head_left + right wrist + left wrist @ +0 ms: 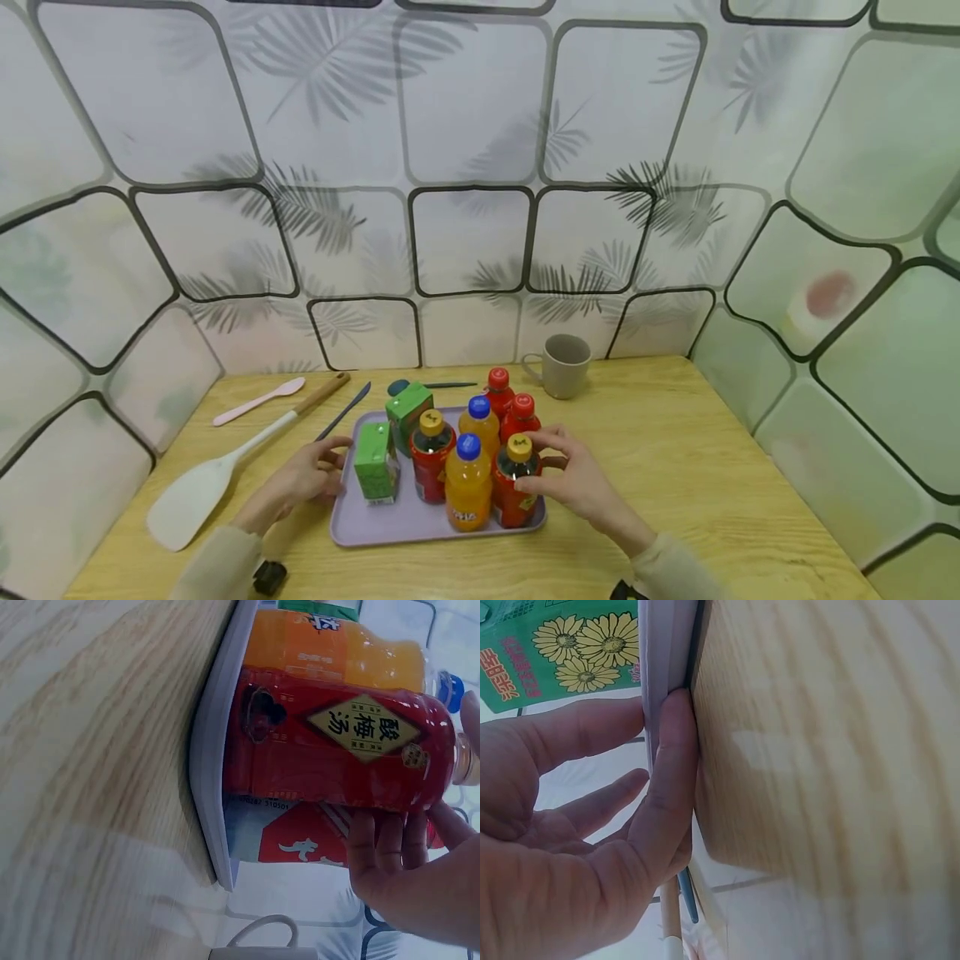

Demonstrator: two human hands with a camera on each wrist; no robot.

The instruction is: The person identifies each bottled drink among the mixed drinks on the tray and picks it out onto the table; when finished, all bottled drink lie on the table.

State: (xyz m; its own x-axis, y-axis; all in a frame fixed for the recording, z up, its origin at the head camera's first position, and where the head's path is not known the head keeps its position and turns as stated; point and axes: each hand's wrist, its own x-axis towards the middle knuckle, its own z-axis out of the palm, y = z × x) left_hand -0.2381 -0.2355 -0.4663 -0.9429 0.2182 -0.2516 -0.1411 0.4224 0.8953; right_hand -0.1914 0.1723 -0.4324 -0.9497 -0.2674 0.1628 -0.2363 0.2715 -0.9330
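A lilac tray (405, 529) carries several drinks. My left hand (311, 471) pinches its left rim, thumb and fingers on either side of the edge in the left wrist view. At the tray's front right corner, my right hand (570, 475) holds an upright red-labelled bottle of dark drink (330, 742) with a yellow cap, fingers behind it and thumb in front. Left of that bottle are two blue-capped orange soda bottles (468, 496) and another yellow-capped dark bottle (431, 467). Two green drink cartons (375, 462) stand on the left side; two red-capped bottles (523, 412) stand at the back right.
A grey mug (565, 367) stands behind the tray near the wall. To the left lie a white spatula (197, 500) with a wooden handle, a pink spoon (258, 402) and a dark blue utensil (345, 410). Behind the tray lies a dark spoon (399, 387). Patterned curtains border the wooden table.
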